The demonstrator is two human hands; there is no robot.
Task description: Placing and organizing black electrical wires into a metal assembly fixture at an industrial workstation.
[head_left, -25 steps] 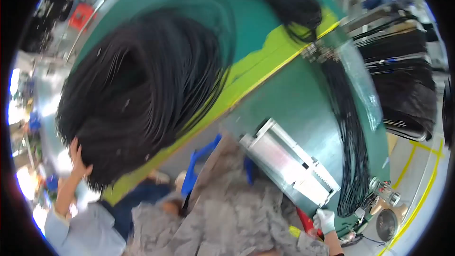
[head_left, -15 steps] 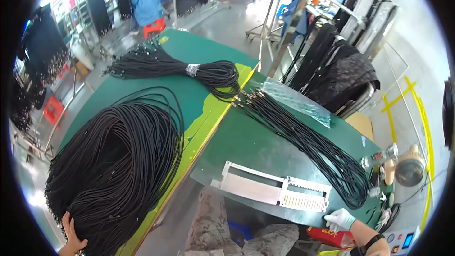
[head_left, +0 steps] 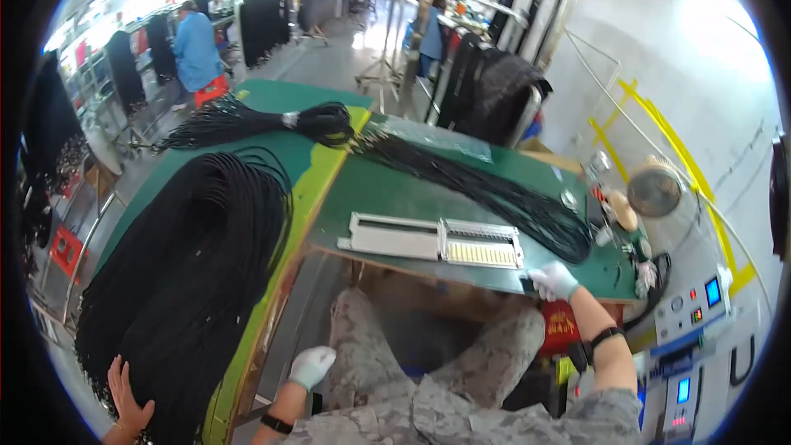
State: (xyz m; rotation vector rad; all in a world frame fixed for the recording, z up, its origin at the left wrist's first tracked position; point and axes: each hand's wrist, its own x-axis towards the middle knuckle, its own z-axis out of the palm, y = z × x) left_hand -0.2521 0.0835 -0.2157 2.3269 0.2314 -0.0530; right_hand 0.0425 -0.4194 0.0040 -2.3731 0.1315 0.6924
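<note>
My left hand [head_left: 311, 367], in a white glove, is curled closed above my left thigh, with nothing visible in it. My gloved right hand [head_left: 554, 282] is at the front edge of the green table, its fingers pinched together. A small dark thing shows at its fingertips, too small to name. Just left of that hand lies a flat metal jig [head_left: 432, 241], with a plain plate on one side and a row of yellowish slots on the other. Behind the jig, a bundle of black cables [head_left: 486, 181] stretches across the tabletop.
Another person's bare hand [head_left: 128, 400] rests on a large coil of black cables [head_left: 185, 255] at left. A tied cable bundle [head_left: 288, 121] lies farther back. A small fan [head_left: 653, 187] and control boxes [head_left: 692, 311] stand at right. A seated person [head_left: 196, 51] is far off.
The view has swung right and up. My left hand has come into sight over my thigh. My right hand stays by the table edge near the jig; the other person's hand remains on the coil.
</note>
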